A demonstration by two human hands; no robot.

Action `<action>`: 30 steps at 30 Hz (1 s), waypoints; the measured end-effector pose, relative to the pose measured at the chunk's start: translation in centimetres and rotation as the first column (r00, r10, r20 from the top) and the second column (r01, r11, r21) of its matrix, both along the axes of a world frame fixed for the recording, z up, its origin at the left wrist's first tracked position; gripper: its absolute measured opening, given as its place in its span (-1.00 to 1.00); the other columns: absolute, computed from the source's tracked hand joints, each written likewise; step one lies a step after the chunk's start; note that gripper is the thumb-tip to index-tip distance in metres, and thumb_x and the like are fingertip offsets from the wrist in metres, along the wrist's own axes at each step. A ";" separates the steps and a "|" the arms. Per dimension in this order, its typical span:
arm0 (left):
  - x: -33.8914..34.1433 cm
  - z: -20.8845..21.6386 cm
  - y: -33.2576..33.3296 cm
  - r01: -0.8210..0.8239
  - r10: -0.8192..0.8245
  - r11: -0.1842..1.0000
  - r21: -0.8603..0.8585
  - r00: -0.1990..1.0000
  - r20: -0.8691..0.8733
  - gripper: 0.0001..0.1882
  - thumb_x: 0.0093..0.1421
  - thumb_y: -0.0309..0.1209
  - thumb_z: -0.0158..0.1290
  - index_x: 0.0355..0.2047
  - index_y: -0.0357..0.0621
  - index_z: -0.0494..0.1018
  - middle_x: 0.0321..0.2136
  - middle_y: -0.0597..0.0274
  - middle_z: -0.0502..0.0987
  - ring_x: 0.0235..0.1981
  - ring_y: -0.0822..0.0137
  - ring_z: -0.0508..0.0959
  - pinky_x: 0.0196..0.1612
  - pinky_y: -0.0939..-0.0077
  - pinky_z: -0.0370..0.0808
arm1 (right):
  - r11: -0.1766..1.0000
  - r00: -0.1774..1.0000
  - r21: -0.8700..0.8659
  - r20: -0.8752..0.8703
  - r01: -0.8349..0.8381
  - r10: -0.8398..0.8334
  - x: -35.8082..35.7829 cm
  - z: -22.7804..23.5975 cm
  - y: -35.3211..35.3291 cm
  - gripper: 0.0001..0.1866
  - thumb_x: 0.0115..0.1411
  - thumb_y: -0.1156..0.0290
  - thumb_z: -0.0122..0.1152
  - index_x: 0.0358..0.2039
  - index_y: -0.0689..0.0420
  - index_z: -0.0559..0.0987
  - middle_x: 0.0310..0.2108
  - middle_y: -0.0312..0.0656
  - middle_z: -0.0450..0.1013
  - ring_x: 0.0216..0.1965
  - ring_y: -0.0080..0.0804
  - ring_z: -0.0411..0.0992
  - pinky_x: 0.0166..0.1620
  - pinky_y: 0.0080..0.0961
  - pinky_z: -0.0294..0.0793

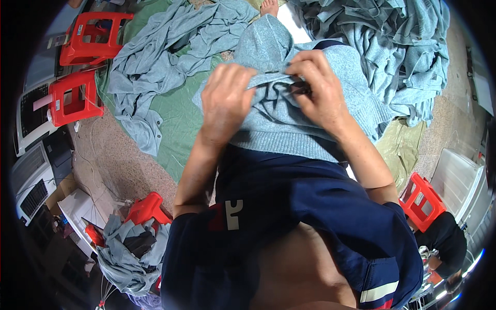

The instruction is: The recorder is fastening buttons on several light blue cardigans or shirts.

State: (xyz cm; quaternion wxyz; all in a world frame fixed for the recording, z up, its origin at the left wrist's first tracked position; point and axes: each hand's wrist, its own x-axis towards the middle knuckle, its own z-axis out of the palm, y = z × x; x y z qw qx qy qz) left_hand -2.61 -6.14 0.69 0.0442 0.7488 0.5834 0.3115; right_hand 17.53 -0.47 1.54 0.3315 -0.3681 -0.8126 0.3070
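Across my lap lies a light blue-grey knit sweater (361,77) with a ribbed hem toward me. My left hand (227,98) is closed on a gathered band of its fabric, fingers curled over the edge. On the other side of that band, my right hand (320,88) pinches the knit between thumb and fingers. A small dark object (301,89) shows inside the right hand's grip; its kind cannot be made out. Between the hands the cloth is bunched into folds, and both hands look slightly blurred.
Similar knit garments (181,67) are spread on a green sheet (181,121) at left. A large heap (398,46) rises at far right. Red stools (77,98) stand at left; another red stool (422,201) is at right, near a person in black (444,240). More garments (129,253) pile at lower left.
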 end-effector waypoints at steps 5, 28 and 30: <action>-5.1 -0.9 -2.0 -0.059 0.123 0.973 -0.222 0.949 0.289 -0.78 -0.06 -0.65 0.16 -0.33 -0.27 0.53 -0.32 0.13 0.50 -0.27 0.23 0.54 -0.19 0.50 0.46 | 0.992 0.947 -0.092 0.316 0.087 -0.054 4.4 0.0 1.3 -0.83 -0.03 0.58 0.25 -0.36 0.15 0.53 -0.39 -0.14 0.46 -0.31 -0.14 0.50 -0.29 -0.30 0.48; 0.2 4.6 -0.1 0.504 0.469 0.726 -0.468 0.134 0.873 -0.81 0.26 -0.37 0.06 -0.28 -0.28 0.52 -0.43 0.34 0.56 -0.41 0.61 0.49 -0.30 0.75 0.38 | 0.971 0.956 0.188 -0.224 -0.149 0.190 1.5 4.0 -1.4 -0.72 -0.15 0.70 0.25 -0.36 0.15 0.60 -0.33 -0.19 0.43 -0.36 -0.37 0.46 -0.40 -0.55 0.45; 1.0 4.4 -0.1 0.516 0.420 0.739 -0.434 0.151 0.895 -0.78 0.27 -0.35 0.07 -0.24 -0.28 0.52 -0.37 0.41 0.54 -0.33 0.64 0.44 -0.23 0.77 0.35 | 0.970 0.948 0.215 -0.266 -0.115 0.172 0.3 3.3 -1.8 -0.76 -0.14 0.68 0.28 -0.39 0.16 0.59 -0.35 -0.20 0.45 -0.42 -0.39 0.47 -0.43 -0.55 0.45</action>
